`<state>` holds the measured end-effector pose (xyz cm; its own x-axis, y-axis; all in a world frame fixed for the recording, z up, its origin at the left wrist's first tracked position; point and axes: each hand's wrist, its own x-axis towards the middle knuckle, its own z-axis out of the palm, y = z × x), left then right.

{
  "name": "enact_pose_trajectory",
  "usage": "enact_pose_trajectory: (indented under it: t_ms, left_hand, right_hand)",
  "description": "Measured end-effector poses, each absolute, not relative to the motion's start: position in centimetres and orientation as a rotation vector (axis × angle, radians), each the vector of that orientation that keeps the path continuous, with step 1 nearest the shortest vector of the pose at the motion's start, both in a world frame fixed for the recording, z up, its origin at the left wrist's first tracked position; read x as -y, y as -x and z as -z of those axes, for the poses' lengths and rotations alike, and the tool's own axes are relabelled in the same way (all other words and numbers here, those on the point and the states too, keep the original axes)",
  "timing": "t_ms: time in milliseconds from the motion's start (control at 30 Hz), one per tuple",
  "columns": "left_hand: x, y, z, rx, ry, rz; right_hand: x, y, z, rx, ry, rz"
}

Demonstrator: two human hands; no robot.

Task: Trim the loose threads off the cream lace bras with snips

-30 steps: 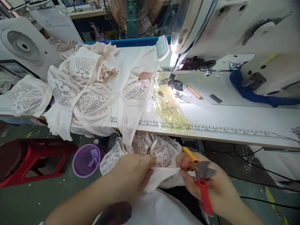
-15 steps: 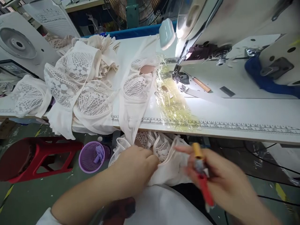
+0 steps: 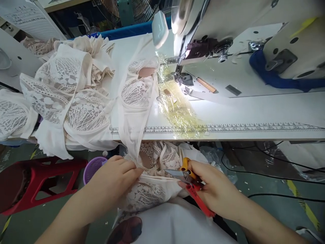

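Note:
Over my lap lies a white lace bra (image 3: 149,195), and my left hand (image 3: 119,178) is closed on its upper edge at the left. My right hand (image 3: 215,189) grips a pair of scissors (image 3: 199,200) with red and yellow handles. The scissor blades point left, just above the bra's edge. My right fingertips touch the bra's right end; whether they pinch it I cannot tell. More lace pieces (image 3: 170,157) are bunched between the lap and the table edge. Another white bra (image 3: 135,93) lies on the table, its band hanging over the front edge.
A sewing machine (image 3: 223,20) stands at the back right, with a wooden-handled tool (image 3: 206,84) near its needle. Yellow plastic film (image 3: 175,105) covers part of the table (image 3: 266,112). Bras (image 3: 63,78) are piled left. Below are a red stool (image 3: 56,183) and purple basket (image 3: 92,167).
My right hand has turned the scissors so the blades show and moved them left to the bra. My left hand has shifted left, and the bra's lace cup now faces up.

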<state>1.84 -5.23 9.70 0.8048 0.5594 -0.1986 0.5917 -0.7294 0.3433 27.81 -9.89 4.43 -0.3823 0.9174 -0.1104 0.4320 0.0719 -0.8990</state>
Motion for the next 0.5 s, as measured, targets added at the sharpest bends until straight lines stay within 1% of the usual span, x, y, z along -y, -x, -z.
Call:
enact_pose_trajectory:
  t_ms: [133, 367, 500]
  left_hand:
    - [5.1, 0.1, -9.8, -0.916, -2.499, -0.015]
    - [4.7, 0.9, -8.7, -0.962, -1.858, -0.356]
    - [4.5, -0.3, -7.6, -0.871, -1.688, -0.573]
  right_hand:
    - [9.9, -28.2, -4.4, 1.866, 1.374, -1.338]
    - [10.7, -29.0, -3.8, 1.873, 1.435, -1.423]
    - [11.7, -29.5, -3.2, 1.826, 1.449, -1.522]
